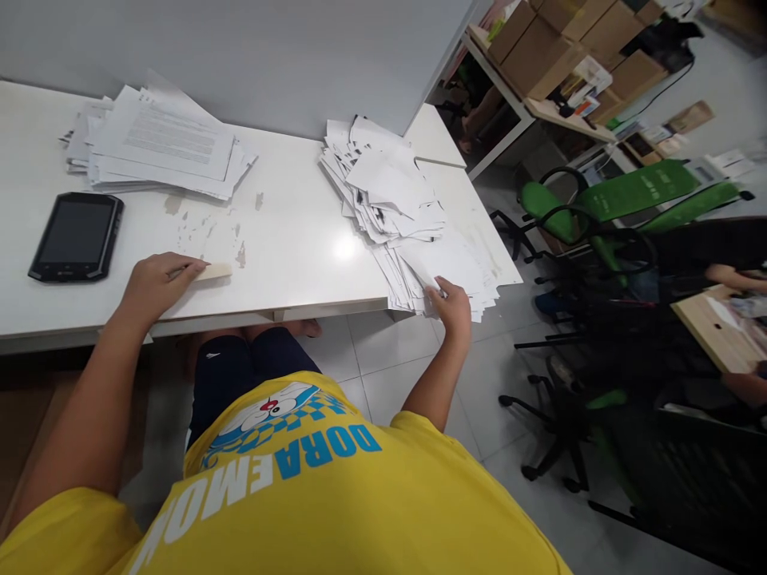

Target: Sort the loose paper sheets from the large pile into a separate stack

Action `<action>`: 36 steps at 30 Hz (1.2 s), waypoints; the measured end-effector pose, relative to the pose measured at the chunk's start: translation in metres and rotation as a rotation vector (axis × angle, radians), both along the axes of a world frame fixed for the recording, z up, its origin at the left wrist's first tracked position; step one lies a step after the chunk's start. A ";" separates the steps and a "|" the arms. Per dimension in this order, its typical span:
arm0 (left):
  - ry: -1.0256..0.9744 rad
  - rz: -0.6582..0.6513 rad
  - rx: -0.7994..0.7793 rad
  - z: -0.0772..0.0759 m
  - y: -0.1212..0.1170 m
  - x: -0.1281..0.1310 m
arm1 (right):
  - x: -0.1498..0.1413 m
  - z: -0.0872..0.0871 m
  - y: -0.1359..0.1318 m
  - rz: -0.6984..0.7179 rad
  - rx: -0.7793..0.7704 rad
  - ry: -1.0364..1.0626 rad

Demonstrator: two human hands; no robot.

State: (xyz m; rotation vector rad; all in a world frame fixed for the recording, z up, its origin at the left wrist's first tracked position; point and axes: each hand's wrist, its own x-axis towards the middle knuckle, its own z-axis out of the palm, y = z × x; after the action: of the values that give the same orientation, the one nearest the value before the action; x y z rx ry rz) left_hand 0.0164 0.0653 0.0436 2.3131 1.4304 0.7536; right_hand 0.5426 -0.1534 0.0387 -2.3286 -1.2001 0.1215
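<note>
My left hand (156, 289) rests near the front edge of the white desk (288, 239), fingers closed on a short, flat, pale wooden-looking piece (214, 272). To its left lies a black rugged handheld device (77, 237) with a dark screen. My right hand (449, 306) is at the desk's right end, thumb and fingers pinching the edge of a paper sheet (421, 263) on the lower part of a messy paper pile (392, 188). Some of those sheets have black marks and overhang the desk edge. A neater stack of printed papers (168, 144) sits at the back left.
A grey partition (240, 56) stands along the desk's back. Peeled brown patches (207, 231) mark the desktop. Right of the desk are green office chairs (557, 212), cardboard boxes (539, 52) on another table, and a person's arm (734, 277) at a wooden board.
</note>
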 end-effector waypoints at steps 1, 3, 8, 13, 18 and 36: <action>-0.003 0.006 -0.003 0.001 -0.001 0.000 | -0.001 -0.001 0.000 0.004 -0.012 -0.019; -0.012 0.009 0.011 0.002 -0.003 0.001 | -0.004 -0.002 0.000 0.012 -0.027 -0.053; -0.073 -0.082 0.096 0.006 -0.005 0.003 | -0.010 0.002 0.001 0.016 -0.034 -0.078; -0.104 -0.106 0.099 0.003 -0.001 0.000 | -0.017 0.005 -0.001 0.005 0.012 -0.114; -0.157 -0.071 0.073 -0.006 0.004 -0.003 | -0.017 -0.004 -0.005 -0.042 0.150 -0.190; -0.316 -0.257 0.470 -0.003 -0.054 0.056 | -0.112 0.087 0.008 -0.117 1.162 0.401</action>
State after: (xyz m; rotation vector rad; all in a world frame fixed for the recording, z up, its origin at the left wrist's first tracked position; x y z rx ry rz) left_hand 0.0723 0.0116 0.0401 2.4874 0.8642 1.4168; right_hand 0.4309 -0.1451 0.1259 -1.2521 -0.6305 -0.1245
